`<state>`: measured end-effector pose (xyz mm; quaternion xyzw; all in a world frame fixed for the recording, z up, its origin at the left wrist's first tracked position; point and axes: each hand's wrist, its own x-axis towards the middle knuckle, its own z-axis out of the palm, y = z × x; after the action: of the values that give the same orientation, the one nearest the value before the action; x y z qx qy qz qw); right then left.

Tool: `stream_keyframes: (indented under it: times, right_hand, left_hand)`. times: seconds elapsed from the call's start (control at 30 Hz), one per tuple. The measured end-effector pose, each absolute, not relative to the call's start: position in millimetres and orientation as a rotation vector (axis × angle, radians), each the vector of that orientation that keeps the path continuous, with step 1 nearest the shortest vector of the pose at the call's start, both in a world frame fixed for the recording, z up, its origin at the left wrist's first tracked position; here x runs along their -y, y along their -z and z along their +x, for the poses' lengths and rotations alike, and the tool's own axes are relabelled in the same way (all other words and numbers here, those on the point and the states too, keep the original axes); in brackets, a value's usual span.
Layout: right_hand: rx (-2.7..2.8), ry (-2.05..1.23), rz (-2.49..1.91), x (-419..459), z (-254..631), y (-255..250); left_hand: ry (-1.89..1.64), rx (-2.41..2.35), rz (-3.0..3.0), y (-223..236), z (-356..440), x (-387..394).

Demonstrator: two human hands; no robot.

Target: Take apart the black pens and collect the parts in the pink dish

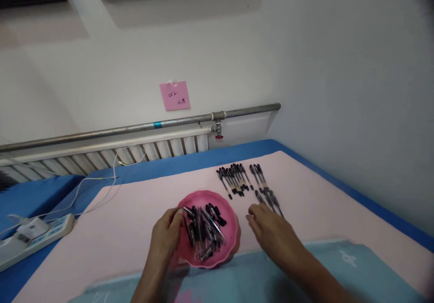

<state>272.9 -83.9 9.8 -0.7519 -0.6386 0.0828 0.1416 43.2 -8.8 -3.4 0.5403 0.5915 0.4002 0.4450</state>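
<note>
My left hand (167, 230) is at the left rim of a scalloped pink plate (232, 203), its fingers closed against the rim and the pen parts there. Whether it grips the rim or a thin part is hidden. In the plate lie loose black caps (213, 211), clear pen barrels (212, 224) and other dark pen parts. My right hand (271, 230) hovers right of the plate with curled fingers, thumb and forefinger slightly apart and nothing visible between them. Just beyond its fingertips is a group of black pens (269, 199) on the pink sheet.
More capped pens lie in a row (233, 179) and a small cluster (259, 176) behind the plate. A pink sheet (142, 203) covers the blue table (190, 158). A power strip (57, 230) with white cables is at left. A radiator (162, 147) and pipe run along the wall.
</note>
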Motion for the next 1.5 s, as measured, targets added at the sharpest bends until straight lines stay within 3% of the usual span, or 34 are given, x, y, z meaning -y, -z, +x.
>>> stream_keyframes:
  times: [0.23,0.47,0.63,0.73,0.93,1.1,1.27,1.5]
  right_hand:
    - [1.707,-0.326,-2.424,74.7,316.2,0.6]
    - [1.646,-0.518,-2.253,74.0,300.1,-13.9]
    - [1.456,-1.29,-1.563,86.6,258.3,-19.1]
    - [1.397,-1.516,-1.432,91.7,241.8,-14.3]
    - [1.48,-1.511,-1.507,91.9,244.5,-17.2]
    - [1.368,-1.492,-1.522,89.9,246.5,-20.0]
    - [1.281,-1.632,-1.433,89.7,235.9,-15.2]
    - [1.121,-1.827,-1.282,90.6,233.5,-14.4]
  left_hand:
    - [-1.029,-1.398,1.354,8.6,40.7,7.6]
    - [-1.007,-1.202,1.229,6.5,58.2,17.4]
    - [-0.867,-0.851,0.938,-1.7,75.6,31.3]
    - [-0.897,-0.823,0.822,-8.4,76.8,33.8]
    - [-1.131,-1.075,0.851,-11.3,48.7,16.5]
    - [-1.05,-1.364,1.088,-6.3,37.9,11.1]
    - [-0.805,-0.934,0.87,-9.6,58.9,25.7]
    - [-0.881,-0.731,0.753,-10.9,61.5,29.1]
